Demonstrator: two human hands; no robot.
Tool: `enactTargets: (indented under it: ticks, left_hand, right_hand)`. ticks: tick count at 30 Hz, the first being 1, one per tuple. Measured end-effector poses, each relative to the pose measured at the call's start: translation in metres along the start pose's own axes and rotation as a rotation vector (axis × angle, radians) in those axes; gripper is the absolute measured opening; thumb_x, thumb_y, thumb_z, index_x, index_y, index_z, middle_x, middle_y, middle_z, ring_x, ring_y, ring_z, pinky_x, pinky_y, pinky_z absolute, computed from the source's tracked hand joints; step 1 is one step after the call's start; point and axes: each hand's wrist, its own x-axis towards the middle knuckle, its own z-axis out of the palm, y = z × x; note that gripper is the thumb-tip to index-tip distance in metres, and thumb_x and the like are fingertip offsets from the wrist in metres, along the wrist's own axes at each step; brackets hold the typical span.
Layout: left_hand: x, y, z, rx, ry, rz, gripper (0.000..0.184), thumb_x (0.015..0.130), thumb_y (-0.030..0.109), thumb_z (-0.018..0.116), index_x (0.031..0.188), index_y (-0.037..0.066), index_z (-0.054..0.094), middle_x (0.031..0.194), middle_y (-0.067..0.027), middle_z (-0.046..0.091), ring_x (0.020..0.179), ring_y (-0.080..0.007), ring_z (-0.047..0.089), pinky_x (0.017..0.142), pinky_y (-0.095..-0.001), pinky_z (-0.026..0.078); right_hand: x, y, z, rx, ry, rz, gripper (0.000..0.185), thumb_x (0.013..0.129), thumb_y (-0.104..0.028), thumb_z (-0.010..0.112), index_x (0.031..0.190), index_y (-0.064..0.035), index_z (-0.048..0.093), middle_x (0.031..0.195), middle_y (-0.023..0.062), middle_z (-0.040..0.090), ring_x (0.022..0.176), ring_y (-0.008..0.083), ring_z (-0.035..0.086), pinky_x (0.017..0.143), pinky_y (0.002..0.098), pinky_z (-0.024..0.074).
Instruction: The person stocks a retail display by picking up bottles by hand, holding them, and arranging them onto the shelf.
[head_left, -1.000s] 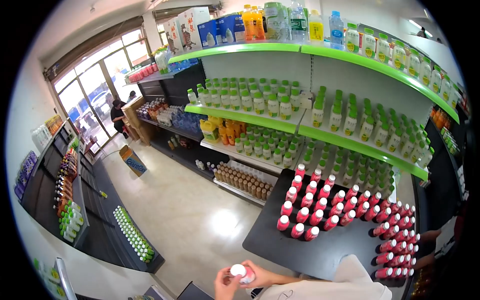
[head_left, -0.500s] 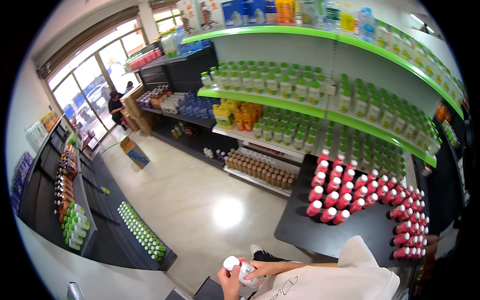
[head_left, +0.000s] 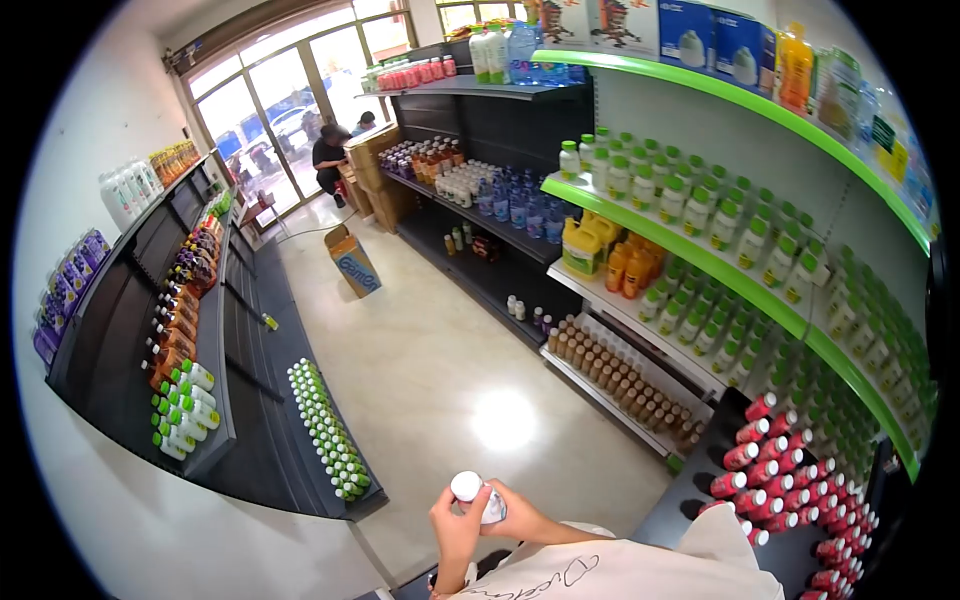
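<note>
Hands [head_left: 455, 524] around half-hidden, apparently pale bottle [head_left: 494, 508]

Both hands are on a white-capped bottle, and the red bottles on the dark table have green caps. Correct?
Not green: the head view shows white caps on the red bottles on the dark table. The left hand and right hand are on a white-capped bottle.

My head camera looked forward and down, my hands [head_left: 453, 522] near at lower centre, glass doors [head_left: 283, 122] distant, upper left.
</note>
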Motion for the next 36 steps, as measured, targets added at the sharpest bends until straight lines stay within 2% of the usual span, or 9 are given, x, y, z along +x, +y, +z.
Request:
enactTargets:
  ticks: [6, 12, 16, 17, 20, 24, 28, 32, 36]
  left_hand:
    - [0.065, -0.022, -0.014, -0.281, -0.078, -0.138, 0.034, 0.095, 0.025, 0.060, 0.111, -0.004, 0.065, 0.097, -0.0065, 0.069, 0.083, -0.0114, 0.062, 0.077, -0.0290, 0.051]
    - [0.155, -0.044, -0.012, -0.667, -0.434, -0.373, 0.056, 0.099, 0.047, 0.040, 0.118, -0.003, 0.057, 0.115, -0.0154, 0.065, 0.100, -0.0230, 0.064, 0.089, -0.0346, 0.050]
    - [0.249, -0.042, -0.028, -0.786, -0.539, -0.326, 0.047, 0.090, 0.037, 0.057, 0.113, -0.004, 0.060, 0.119, -0.0212, 0.063, 0.107, -0.0266, 0.061, 0.096, -0.0372, 0.048]
    - [0.282, -0.046, -0.036, -0.795, -0.603, -0.236, 0.044, 0.084, 0.032, 0.063, 0.108, -0.005, 0.063, 0.117, -0.0226, 0.064, 0.110, -0.0296, 0.061, 0.098, -0.0396, 0.047]
    - [0.375, -0.054, -0.057, -0.763, -0.746, 0.025, 0.039, 0.081, 0.027, 0.065, 0.103, -0.005, 0.066, 0.111, -0.0229, 0.066, 0.111, -0.0319, 0.060, 0.099, -0.0414, 0.046]
    - [0.466, -0.030, -0.078, -0.457, -0.361, -0.048, 0.022, 0.084, 0.011, 0.064, 0.098, -0.005, 0.069, 0.094, -0.0132, 0.071, 0.092, -0.0196, 0.066, 0.085, -0.0337, 0.052]
    - [0.523, -0.023, -0.069, -0.265, -0.071, -0.051, 0.017, 0.083, 0.007, 0.070, 0.096, -0.004, 0.070, 0.088, -0.0042, 0.069, 0.082, -0.0116, 0.063, 0.075, -0.0288, 0.052]
    - [0.556, -0.041, -0.061, -0.220, -0.097, -0.063, 0.018, 0.082, 0.006, 0.072, 0.098, -0.003, 0.070, 0.092, -0.0078, 0.071, 0.085, -0.0111, 0.064, 0.078, -0.0289, 0.052]
    - [0.612, -0.060, -0.076, -0.555, -0.412, -0.325, 0.026, 0.086, 0.009, 0.068, 0.108, -0.004, 0.065, 0.108, -0.0132, 0.070, 0.096, -0.0154, 0.064, 0.085, -0.0299, 0.052]
  right_hand:
    - [0.077, -0.001, -0.014, 0.175, -0.198, 0.185, 0.050, 0.082, -0.017, 0.077, 0.124, -0.0036, 0.053, 0.109, 0.0069, 0.063, 0.098, 0.0134, 0.060, 0.084, 0.0296, 0.0495]
    - [0.150, -0.042, -0.058, 0.845, -0.374, 0.824, 0.041, 0.096, -0.037, 0.058, 0.114, -0.0003, 0.057, 0.097, 0.0105, 0.066, 0.083, 0.0182, 0.064, 0.076, 0.0274, 0.0513]
    - [0.249, -0.010, -0.063, 1.103, -0.767, 0.617, 0.043, 0.096, -0.035, 0.059, 0.115, 0.0029, 0.056, 0.097, 0.0147, 0.066, 0.088, 0.0206, 0.065, 0.080, 0.0271, 0.0514]
    - [0.262, -0.014, -0.061, 1.000, -0.516, 0.721, 0.044, 0.093, -0.034, 0.063, 0.117, 0.0023, 0.056, 0.099, 0.0129, 0.066, 0.089, 0.0194, 0.064, 0.081, 0.0270, 0.0507]
    - [0.357, -0.042, -0.060, 0.338, -0.481, 0.578, 0.058, 0.086, -0.034, 0.069, 0.129, -0.0001, 0.049, 0.109, 0.0129, 0.062, 0.097, 0.0199, 0.062, 0.091, 0.0290, 0.0490]
    - [0.469, -0.065, -0.059, 0.011, -0.466, 0.257, 0.064, 0.081, -0.021, 0.076, 0.135, -0.0043, 0.046, 0.115, 0.0094, 0.061, 0.096, 0.0196, 0.062, 0.086, 0.0304, 0.0511]
    - [0.525, -0.066, -0.039, -0.350, 0.070, -0.126, 0.068, 0.071, -0.016, 0.083, 0.131, -0.0148, 0.051, 0.113, 0.0100, 0.065, 0.094, 0.0198, 0.065, 0.082, 0.0325, 0.0532]
    - [0.562, -0.065, -0.045, -0.215, -0.048, 0.045, 0.068, 0.069, -0.012, 0.083, 0.128, -0.0051, 0.052, 0.113, 0.0089, 0.065, 0.102, 0.0187, 0.063, 0.087, 0.0314, 0.0508]
    - [0.615, -0.052, -0.078, 0.286, -0.567, 0.405, 0.051, 0.076, -0.011, 0.076, 0.122, -0.0026, 0.055, 0.110, 0.0075, 0.064, 0.102, 0.0169, 0.061, 0.090, 0.0292, 0.0482]
